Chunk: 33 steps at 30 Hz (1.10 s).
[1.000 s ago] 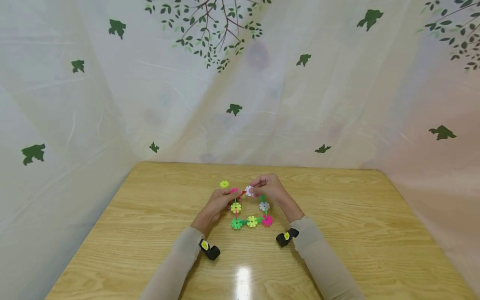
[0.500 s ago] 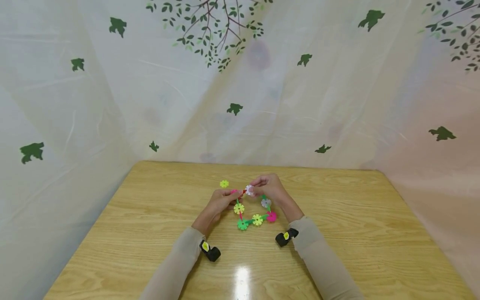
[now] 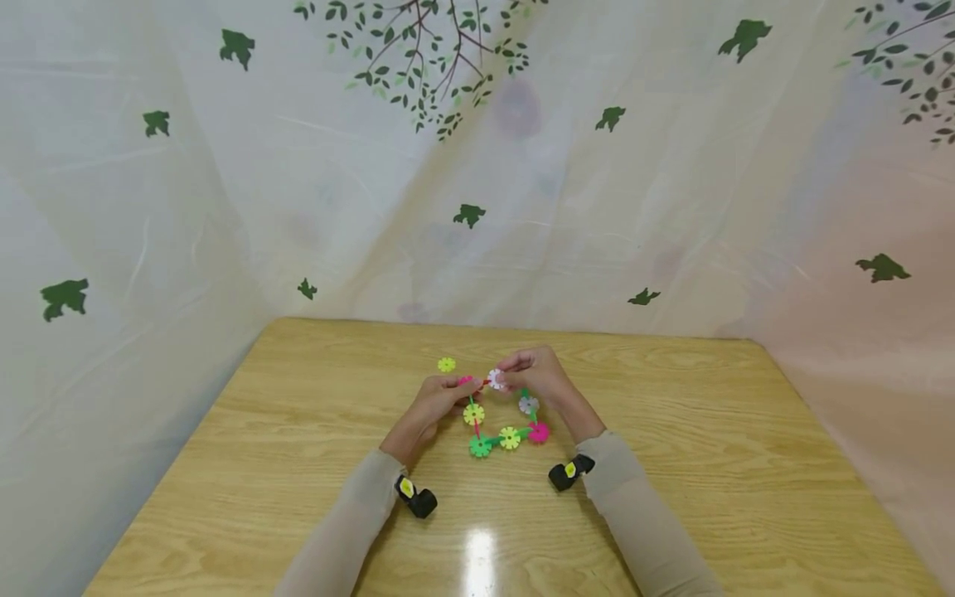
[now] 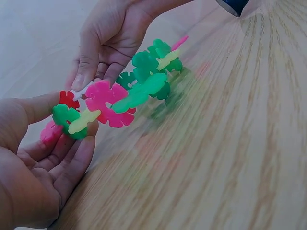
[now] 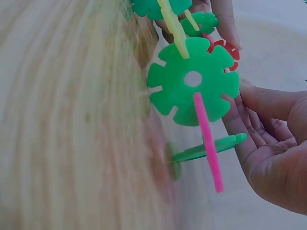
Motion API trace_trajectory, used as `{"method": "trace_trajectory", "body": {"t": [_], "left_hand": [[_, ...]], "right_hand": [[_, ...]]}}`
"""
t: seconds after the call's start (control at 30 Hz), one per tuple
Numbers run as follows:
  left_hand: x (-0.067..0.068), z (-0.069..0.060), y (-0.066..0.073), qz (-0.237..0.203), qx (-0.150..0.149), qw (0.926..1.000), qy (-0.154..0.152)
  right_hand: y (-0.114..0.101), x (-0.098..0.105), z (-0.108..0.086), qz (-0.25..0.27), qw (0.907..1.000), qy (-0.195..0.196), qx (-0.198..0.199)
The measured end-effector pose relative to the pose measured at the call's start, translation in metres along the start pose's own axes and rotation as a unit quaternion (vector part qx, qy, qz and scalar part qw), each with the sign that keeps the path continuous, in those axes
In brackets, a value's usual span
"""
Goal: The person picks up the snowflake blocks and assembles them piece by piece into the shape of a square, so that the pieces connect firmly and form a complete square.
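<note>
A ring of linked, notched snowflake discs hangs between my hands in the head view. My left hand (image 3: 436, 402) pinches the ring's far left corner, at a pink disc (image 3: 466, 381). A white disc (image 3: 496, 379) is pinched between the thumb and fingers of my right hand (image 3: 540, 377). Between the hands, a red disc (image 4: 67, 99) shows in the left wrist view. Along the nearer part of the ring are a yellow disc (image 3: 473, 414), a green disc (image 3: 481, 446), another pink disc (image 3: 539, 432) and a pale grey disc (image 3: 529, 405). Fingers hide some joints.
One loose yellow disc (image 3: 446, 365) lies on the wooden table (image 3: 671, 464), beyond my left hand. A pale curtain (image 3: 373, 207) with leaf prints surrounds the table's back and sides. Each wrist bears a small black camera (image 3: 416, 497).
The ring's near side has swung to the right, then slightly back left. Both hands keep their hold on the discs and barely move.
</note>
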State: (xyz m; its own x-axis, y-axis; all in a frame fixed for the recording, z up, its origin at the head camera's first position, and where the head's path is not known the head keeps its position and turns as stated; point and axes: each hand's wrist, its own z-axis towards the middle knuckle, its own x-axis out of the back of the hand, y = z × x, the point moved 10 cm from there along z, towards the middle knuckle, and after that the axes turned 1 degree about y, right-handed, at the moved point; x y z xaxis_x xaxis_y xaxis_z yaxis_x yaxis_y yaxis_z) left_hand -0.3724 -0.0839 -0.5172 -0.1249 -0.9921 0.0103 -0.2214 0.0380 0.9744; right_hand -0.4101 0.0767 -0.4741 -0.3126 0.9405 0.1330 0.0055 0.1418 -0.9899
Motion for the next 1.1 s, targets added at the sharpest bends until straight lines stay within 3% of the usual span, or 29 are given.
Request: {"method": "trace_trajectory", "body": {"t": [0.23,0.5,0.8,0.97,1.1], "left_hand": [[-0.001,0.000,-0.001,-0.022,0.006,0.9997,0.008],[-0.002,0.001,-0.001,0.007,-0.007,0.9999,-0.001],[-0.002,0.004,0.000,0.018,-0.017,0.9995,-0.022],[-0.002,0.003,-0.002,0.017,-0.007,0.9992,-0.036],[0.001,0.002,-0.001,0.036,-0.012,0.9984,-0.041]], "right_hand": [[-0.003,-0.003,0.000,0.006,0.9999,0.002,0.012],[-0.002,-0.003,0.000,-0.007,0.9999,-0.010,0.007],[-0.011,-0.019,0.000,-0.052,0.9957,-0.066,0.038],[-0.022,-0.023,0.005,-0.153,0.9815,-0.105,0.045],[-0.039,-0.027,0.016,-0.237,0.9578,-0.148,0.068]]}}
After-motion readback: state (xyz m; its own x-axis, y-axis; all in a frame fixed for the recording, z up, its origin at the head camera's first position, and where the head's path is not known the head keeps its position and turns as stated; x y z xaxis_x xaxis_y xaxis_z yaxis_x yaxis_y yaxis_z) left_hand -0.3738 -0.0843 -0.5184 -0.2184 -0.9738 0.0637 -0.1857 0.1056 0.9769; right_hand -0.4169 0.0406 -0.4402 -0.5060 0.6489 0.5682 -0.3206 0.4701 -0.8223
